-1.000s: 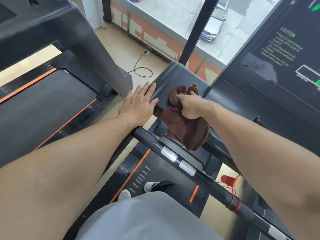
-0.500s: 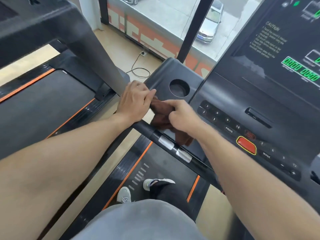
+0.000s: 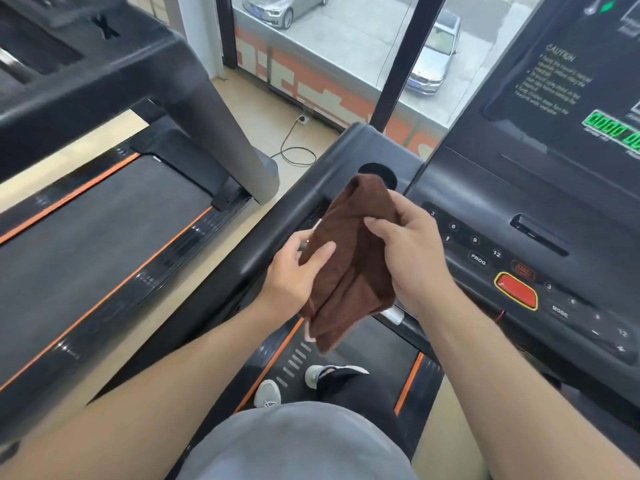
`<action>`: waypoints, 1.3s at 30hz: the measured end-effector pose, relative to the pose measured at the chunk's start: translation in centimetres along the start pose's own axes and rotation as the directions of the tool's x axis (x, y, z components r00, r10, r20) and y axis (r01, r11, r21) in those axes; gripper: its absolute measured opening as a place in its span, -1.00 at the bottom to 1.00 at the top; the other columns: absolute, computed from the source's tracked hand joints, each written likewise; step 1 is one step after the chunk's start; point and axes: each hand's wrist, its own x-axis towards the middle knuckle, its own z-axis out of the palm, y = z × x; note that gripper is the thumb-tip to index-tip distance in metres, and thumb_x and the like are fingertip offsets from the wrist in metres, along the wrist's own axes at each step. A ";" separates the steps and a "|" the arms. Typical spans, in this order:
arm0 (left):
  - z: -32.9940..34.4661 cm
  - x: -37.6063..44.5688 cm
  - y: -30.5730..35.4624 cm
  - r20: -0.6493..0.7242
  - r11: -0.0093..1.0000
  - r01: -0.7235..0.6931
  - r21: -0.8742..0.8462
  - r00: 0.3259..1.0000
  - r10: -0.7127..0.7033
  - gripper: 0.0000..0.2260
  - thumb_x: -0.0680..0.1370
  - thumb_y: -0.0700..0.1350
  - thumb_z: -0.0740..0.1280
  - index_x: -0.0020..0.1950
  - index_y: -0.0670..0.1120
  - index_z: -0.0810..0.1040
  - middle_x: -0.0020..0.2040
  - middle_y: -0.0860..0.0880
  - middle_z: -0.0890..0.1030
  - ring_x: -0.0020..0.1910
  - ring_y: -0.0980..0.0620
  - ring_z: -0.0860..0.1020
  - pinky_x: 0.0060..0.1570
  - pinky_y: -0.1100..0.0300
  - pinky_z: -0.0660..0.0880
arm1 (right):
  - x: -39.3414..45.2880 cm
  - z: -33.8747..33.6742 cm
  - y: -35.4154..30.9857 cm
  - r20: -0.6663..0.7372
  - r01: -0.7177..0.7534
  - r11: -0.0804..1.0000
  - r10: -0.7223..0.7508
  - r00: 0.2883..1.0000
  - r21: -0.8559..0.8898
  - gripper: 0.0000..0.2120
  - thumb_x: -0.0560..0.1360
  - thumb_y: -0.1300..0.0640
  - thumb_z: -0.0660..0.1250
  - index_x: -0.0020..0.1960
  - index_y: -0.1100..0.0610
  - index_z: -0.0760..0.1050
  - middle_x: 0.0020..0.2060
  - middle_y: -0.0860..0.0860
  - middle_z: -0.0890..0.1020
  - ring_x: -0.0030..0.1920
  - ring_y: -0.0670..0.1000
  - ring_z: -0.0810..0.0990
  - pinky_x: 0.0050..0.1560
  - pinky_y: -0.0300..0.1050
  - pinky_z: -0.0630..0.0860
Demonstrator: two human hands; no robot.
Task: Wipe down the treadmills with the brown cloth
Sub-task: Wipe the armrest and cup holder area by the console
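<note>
The brown cloth [image 3: 349, 261] hangs folded above the treadmill [image 3: 519, 202] console's near-left corner, pinched by the left hand [image 3: 294, 271] and gripped by the right hand [image 3: 408, 251]. Best refold to a clean face, then press flat across the buttons [image 3: 485, 251].

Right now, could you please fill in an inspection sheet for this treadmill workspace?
Surface: treadmill console, black, with a keypad, a red stop button and a lit green display.
Job's things: brown cloth, folded, held up in front of the console, not on it; second treadmill to the left.
Clutter: nothing seen.
Grip: left hand holds the cloth's left edge, thumb on top; right hand grips its right side.
Cables: black power cord looped on the floor, running to a wall socket.
Surroundings: window ahead, parked cars outside; the person's shoes on the belt.
</note>
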 end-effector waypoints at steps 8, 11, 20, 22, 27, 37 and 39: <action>-2.2 -0.7 -0.7 -0.063 0.915 -0.010 0.403 0.997 0.038 -0.76 0.60 0.11 0.37 -0.09 -0.05 0.55 -0.17 -0.02 0.62 -0.14 -0.07 0.59 -0.07 -0.07 0.54 | 0.0 2.3 5.7 0.177 0.362 0.410 -0.422 0.889 -0.837 -0.33 0.56 0.30 0.23 0.64 0.06 0.20 0.58 0.03 0.33 0.59 0.17 0.21 0.60 0.18 0.09; -3.0 -0.8 -2.2 -0.109 0.731 0.109 0.674 0.993 -0.048 -0.88 0.60 0.05 0.34 0.05 0.05 0.59 0.07 0.08 0.62 0.03 -0.02 0.60 0.07 -0.03 0.54 | 1.9 2.7 8.5 0.355 0.244 0.450 0.181 0.917 -0.859 -0.22 0.56 -0.10 0.40 0.65 -0.10 0.06 0.51 -0.02 0.40 0.47 0.14 0.39 0.48 0.14 0.30; -1.8 -0.9 -4.6 -0.137 0.873 0.303 0.381 0.953 -0.271 -0.90 0.62 0.07 0.32 0.05 0.07 0.54 -0.01 0.13 0.68 0.02 0.05 0.63 0.12 0.01 0.55 | 6.1 -0.1 9.4 0.195 -0.436 0.816 0.532 0.824 -0.379 -0.50 0.44 -0.31 0.45 0.22 -0.01 0.67 0.06 -0.04 0.75 0.09 0.04 0.73 0.28 0.09 0.58; -2.1 -0.9 -4.7 -0.147 0.872 0.306 0.382 0.952 -0.269 -0.87 0.64 0.05 0.31 -0.03 0.02 0.54 -0.08 0.10 0.69 -0.05 0.03 0.64 0.00 0.06 0.54 | 6.1 -0.2 9.2 0.246 -0.518 0.762 0.627 0.739 -0.388 -0.55 0.50 -0.22 0.46 0.17 0.12 0.68 0.04 0.07 0.75 0.08 0.12 0.74 0.24 0.10 0.60; -2.0 -1.2 -5.2 -0.189 0.882 0.291 0.371 0.953 -0.235 -0.77 0.66 -0.02 0.30 -0.14 -0.11 0.54 -0.26 -0.04 0.64 -0.18 -0.11 0.59 -0.10 -0.02 0.52 | 5.7 -0.1 9.5 0.208 -0.401 0.895 0.438 0.875 -0.197 -0.73 0.48 0.08 0.55 -0.18 0.05 0.45 -0.15 0.11 0.65 -0.12 0.13 0.63 0.00 0.08 0.56; -1.6 -3.2 -3.1 -0.281 0.921 0.287 0.263 0.936 -0.212 -0.70 0.69 -0.07 0.18 -0.22 -0.12 0.44 -0.30 0.03 0.56 -0.23 0.00 0.51 -0.22 0.23 0.39 | 3.3 0.2 7.0 -0.350 0.030 0.990 0.021 0.936 0.139 -0.66 0.35 0.11 0.58 -0.31 -0.08 0.40 -0.19 0.08 0.49 -0.16 0.03 0.48 -0.08 0.04 0.45; -1.2 -3.6 -1.8 -0.251 0.940 0.267 0.213 0.945 -0.212 -0.65 0.69 -0.13 0.18 -0.31 -0.05 0.37 -0.37 0.07 0.46 -0.36 0.13 0.46 -0.39 0.35 0.36 | 3.1 0.0 6.2 -0.419 0.100 0.992 -0.060 0.906 0.074 -0.65 0.37 0.11 0.58 -0.31 -0.11 0.40 -0.23 0.01 0.50 -0.19 -0.01 0.48 -0.11 0.02 0.48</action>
